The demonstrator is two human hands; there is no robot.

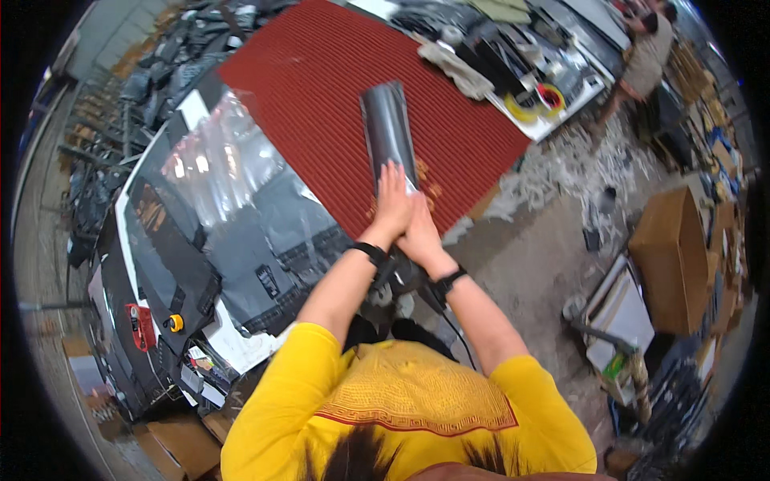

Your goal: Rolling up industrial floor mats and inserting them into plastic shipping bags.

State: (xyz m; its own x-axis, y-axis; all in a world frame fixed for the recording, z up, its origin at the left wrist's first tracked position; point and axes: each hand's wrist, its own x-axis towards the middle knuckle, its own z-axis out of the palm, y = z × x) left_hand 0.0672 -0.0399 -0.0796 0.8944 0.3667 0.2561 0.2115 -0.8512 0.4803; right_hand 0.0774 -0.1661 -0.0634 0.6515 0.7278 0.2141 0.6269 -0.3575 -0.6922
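Note:
A long, shiny dark grey plastic bag [387, 120] lies lengthwise on a red ribbed mat [297, 88], its far end pointing away from me. Flat on the bag's near end rests my left hand [391, 200], fingers stretched forward and together. Close against it, my right hand [419, 226] also has straight fingers and touches both the left hand and the bag's near end. Neither hand grips anything that I can see. The near edge of the bag is hidden beneath my palms. Small orange-brown bits [427, 192] show on the mat beside the bag.
Clear and grey plastic sheets [241, 224] cover the table on the left, with a yellow tape measure [174, 323] near its edge. Tape rolls [521, 107] sit at the far right corner. Scraps litter the floor; a cardboard box [670, 260] stands right. Another person [648, 52] is at the far right.

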